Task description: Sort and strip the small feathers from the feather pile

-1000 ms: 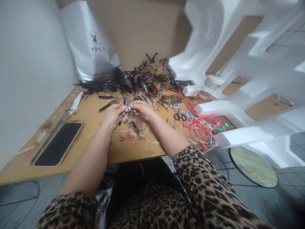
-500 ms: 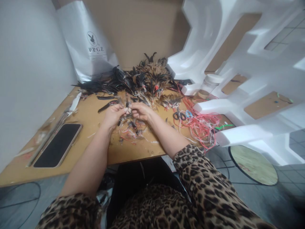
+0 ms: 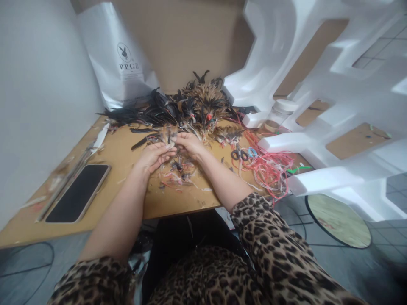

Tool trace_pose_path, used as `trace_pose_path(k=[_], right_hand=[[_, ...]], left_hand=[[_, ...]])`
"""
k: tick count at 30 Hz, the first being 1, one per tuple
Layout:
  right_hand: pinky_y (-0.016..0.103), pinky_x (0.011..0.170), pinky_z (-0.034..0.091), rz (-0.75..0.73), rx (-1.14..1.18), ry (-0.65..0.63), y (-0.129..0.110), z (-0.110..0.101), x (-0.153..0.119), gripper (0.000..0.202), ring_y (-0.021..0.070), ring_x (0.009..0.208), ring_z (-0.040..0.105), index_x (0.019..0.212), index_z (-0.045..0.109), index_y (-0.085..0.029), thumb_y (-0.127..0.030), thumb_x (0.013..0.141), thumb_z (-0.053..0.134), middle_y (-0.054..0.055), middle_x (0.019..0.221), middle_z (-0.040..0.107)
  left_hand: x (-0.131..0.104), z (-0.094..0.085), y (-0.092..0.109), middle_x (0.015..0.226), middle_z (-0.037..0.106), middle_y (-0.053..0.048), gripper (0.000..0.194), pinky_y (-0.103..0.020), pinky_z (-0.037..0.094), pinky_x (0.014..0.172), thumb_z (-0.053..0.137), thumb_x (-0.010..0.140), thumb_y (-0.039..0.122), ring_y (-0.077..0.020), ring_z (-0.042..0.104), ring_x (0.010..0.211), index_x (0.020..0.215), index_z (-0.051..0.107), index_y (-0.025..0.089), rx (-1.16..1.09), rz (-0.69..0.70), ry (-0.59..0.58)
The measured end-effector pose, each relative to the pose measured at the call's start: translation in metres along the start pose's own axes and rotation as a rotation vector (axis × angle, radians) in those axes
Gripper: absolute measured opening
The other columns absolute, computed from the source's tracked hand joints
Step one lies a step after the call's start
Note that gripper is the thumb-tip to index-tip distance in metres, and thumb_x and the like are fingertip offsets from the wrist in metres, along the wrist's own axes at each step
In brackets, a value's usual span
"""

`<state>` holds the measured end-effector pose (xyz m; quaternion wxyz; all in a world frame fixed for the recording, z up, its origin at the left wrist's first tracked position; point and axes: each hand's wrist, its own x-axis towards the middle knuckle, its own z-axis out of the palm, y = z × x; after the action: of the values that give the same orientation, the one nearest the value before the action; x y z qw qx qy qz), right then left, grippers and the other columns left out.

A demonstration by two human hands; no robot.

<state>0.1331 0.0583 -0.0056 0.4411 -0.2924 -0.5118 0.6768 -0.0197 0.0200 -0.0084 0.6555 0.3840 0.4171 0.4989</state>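
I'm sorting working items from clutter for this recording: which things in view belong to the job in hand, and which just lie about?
Job in hand:
- feather bunch, held between left hand and right hand
- feather pile
- probably pink string and scissors, lying nearby

Apparently just lying about:
- phone
- silver bag
- lidded jar

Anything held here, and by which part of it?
A small tuft of brown feathers, held near its lower end between the fingertips of the left hand and right hand.
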Motion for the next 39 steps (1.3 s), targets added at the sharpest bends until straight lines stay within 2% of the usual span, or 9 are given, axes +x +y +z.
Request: trace_pose_path(k=[6,15,20,23,28,31,35,37,39], right_hand=[[0.015,0.039,0.020,-0.055,-0.064,0.040,0.004,0.001,0.002,0.027,0.0013,0.037,0.031,0.067,0.054,-0.014,-0.034,0.063,0.071,-0.008,0.042,0.044],[0.016,0.037,0.024,0.010,-0.157,0.128,0.000,0.008,-0.004,0.027,0.0033,0.035,0.034,0.073,0.057,-0.014,-0.035,0.063,0.070,-0.007,0.041,0.047],[0.016,0.043,0.028,-0.101,-0.326,0.164,0.005,0.007,-0.002,0.025,0.0022,0.040,0.036,0.064,0.054,-0.014,-0.035,0.064,0.067,-0.007,0.046,0.049],[0.017,0.044,0.027,-0.127,-0.383,0.195,0.006,0.006,-0.001,0.024,0.0029,0.041,0.035,0.060,0.050,-0.015,-0.033,0.065,0.063,-0.008,0.044,0.046],[0.019,0.044,0.026,-0.063,-0.309,0.216,0.001,0.009,-0.003,0.023,0.0043,0.040,0.035,0.061,0.049,-0.015,-0.034,0.065,0.063,-0.007,0.043,0.046],[0.019,0.047,0.027,-0.106,-0.316,0.203,0.000,0.008,-0.004,0.024,0.0041,0.044,0.035,0.062,0.052,-0.014,-0.034,0.064,0.065,-0.007,0.047,0.047],[0.019,0.049,0.029,-0.179,-0.342,0.143,0.002,0.005,-0.001,0.027,0.0043,0.046,0.036,0.065,0.054,-0.014,-0.038,0.064,0.066,-0.007,0.048,0.046],[0.020,0.048,0.029,-0.183,-0.335,0.142,0.002,0.002,0.000,0.028,0.0048,0.045,0.037,0.065,0.054,-0.014,-0.040,0.064,0.065,-0.007,0.048,0.047],[0.020,0.046,0.028,-0.174,-0.338,0.192,0.001,0.000,0.001,0.029,0.0051,0.043,0.037,0.063,0.053,-0.014,-0.041,0.064,0.065,-0.006,0.046,0.048]], left_hand=[[-0.001,0.004,0.002,0.069,0.069,-0.011,0.011,-0.014,0.048,0.047,0.069,0.066,0.011,-0.0115,0.065,0.055,0.075,0.065,0.007,0.030,-0.008,0.035],[0.003,0.001,0.000,0.069,0.069,-0.009,0.015,-0.013,0.047,0.048,0.071,0.064,0.013,-0.0106,0.065,0.057,0.075,0.062,0.008,0.034,0.074,0.096],[0.005,0.002,-0.003,0.064,0.067,-0.007,0.017,-0.012,0.046,0.046,0.072,0.063,0.016,-0.0103,0.064,0.054,0.074,0.063,0.007,0.120,0.122,0.119],[0.006,0.001,-0.003,0.068,0.068,-0.008,0.016,-0.012,0.047,0.047,0.071,0.064,0.016,-0.0100,0.064,0.055,0.075,0.062,0.008,0.078,0.119,0.131],[0.007,-0.002,-0.001,0.073,0.069,-0.009,0.008,-0.013,0.047,0.047,0.065,0.070,0.011,-0.0099,0.065,0.058,0.072,0.059,0.009,-0.042,0.109,0.134],[0.007,-0.002,0.000,0.072,0.069,-0.009,0.002,-0.013,0.047,0.046,0.060,0.073,0.007,-0.0099,0.065,0.057,0.072,0.058,0.009,-0.093,0.073,0.136],[0.007,-0.003,0.002,0.070,0.068,-0.008,0.006,-0.013,0.047,0.045,0.055,0.076,0.004,-0.0099,0.064,0.056,0.074,0.059,0.008,-0.133,0.039,0.130],[0.007,-0.005,0.004,0.070,0.068,-0.007,0.007,-0.012,0.047,0.045,0.053,0.077,0.003,-0.0085,0.063,0.055,0.074,0.059,0.008,-0.175,0.057,0.171],[0.007,-0.006,0.005,0.069,0.068,-0.006,0.008,-0.012,0.046,0.046,0.053,0.077,0.004,-0.0074,0.062,0.054,0.073,0.058,0.009,-0.212,0.082,0.228]])
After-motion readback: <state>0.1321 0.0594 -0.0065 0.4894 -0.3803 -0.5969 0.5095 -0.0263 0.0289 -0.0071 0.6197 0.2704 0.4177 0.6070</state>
